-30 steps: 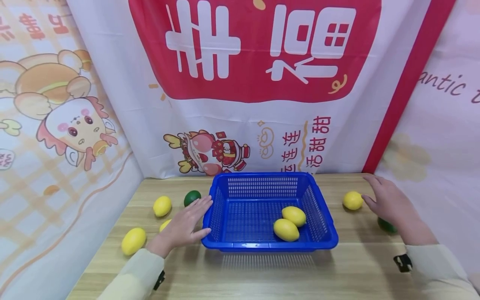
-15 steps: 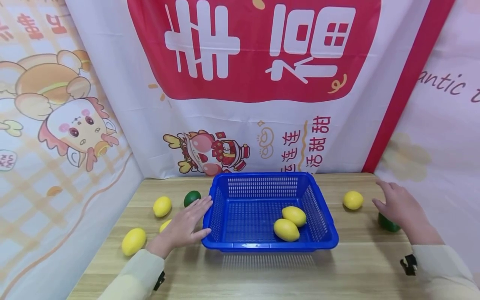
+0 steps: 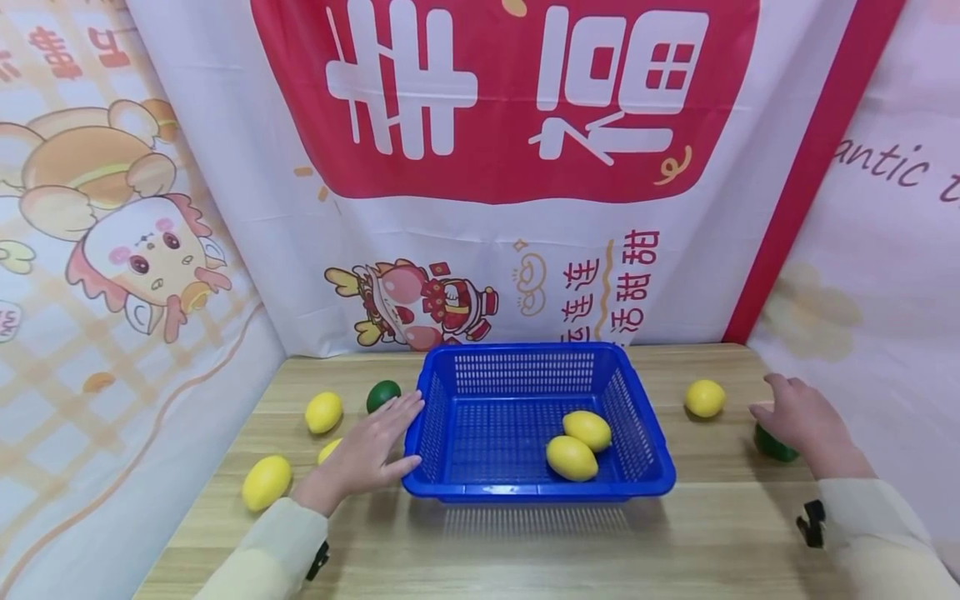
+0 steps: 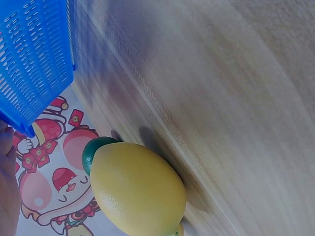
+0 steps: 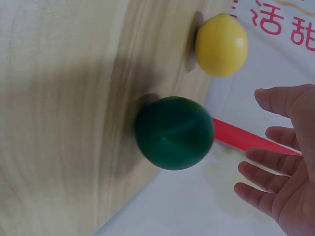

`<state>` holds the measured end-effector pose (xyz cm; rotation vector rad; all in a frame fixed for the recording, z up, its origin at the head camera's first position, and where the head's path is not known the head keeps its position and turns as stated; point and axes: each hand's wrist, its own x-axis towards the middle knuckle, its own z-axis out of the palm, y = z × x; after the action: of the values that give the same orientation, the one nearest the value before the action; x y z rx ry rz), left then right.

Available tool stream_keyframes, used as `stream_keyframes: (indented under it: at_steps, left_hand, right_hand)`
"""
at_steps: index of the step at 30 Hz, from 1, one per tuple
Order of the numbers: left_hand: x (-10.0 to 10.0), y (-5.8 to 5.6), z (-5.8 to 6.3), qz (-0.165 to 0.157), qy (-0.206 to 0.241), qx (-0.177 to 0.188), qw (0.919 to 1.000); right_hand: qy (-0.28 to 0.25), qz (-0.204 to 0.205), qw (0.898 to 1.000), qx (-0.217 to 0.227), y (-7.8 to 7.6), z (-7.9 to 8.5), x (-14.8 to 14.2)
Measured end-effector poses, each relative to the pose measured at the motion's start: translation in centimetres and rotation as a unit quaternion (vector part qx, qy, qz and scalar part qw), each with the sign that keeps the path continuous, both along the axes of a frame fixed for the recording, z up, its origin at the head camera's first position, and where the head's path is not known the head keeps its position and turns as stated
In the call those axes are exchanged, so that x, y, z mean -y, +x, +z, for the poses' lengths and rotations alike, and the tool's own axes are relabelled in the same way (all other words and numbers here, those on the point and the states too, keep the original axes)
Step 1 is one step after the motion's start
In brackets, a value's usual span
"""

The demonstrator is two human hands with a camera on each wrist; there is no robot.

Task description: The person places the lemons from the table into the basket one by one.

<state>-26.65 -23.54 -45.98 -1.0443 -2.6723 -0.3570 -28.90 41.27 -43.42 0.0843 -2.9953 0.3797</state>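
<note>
My left hand (image 3: 372,447) rests with straight fingers on the left rim of a blue plastic basket (image 3: 517,492). Two lemons (image 3: 572,458) lie inside it, toward the right. Over on the right, my right hand (image 3: 808,421) hovers above a dark green lime-like fruit (image 3: 776,444) and partly covers it in the head view. In the right wrist view its fingers are spread and relaxed, holding nothing, with the green fruit (image 5: 174,132) apart from them. A single lemon (image 3: 705,399) sits on the table between the basket and my right hand.
Left of the basket are a green fruit (image 3: 383,396) and lemons (image 3: 267,483), one partly hidden by my left hand. The wooden table (image 3: 480,558) meets a printed cloth backdrop (image 3: 495,275) behind the basket.
My right hand has shifted right, away from the lone lemon, and come lower over the green fruit. My left hand stays on the basket rim.
</note>
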Motion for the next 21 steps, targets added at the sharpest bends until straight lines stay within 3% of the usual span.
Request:
stream_keyframes:
  at_steps: [7, 21]
  left_hand:
    - [0.0, 0.0, 0.1, -0.002, 0.002, 0.004, 1.0]
    - [0.0, 0.0, 0.1, -0.002, 0.003, 0.002, 1.0]
  right_hand:
    - [-0.005, -0.009, 1.0, 0.023, -0.1, -1.1, -0.8]
    - [-0.022, -0.048, 0.992, 0.112, -0.8, -2.5, -2.1]
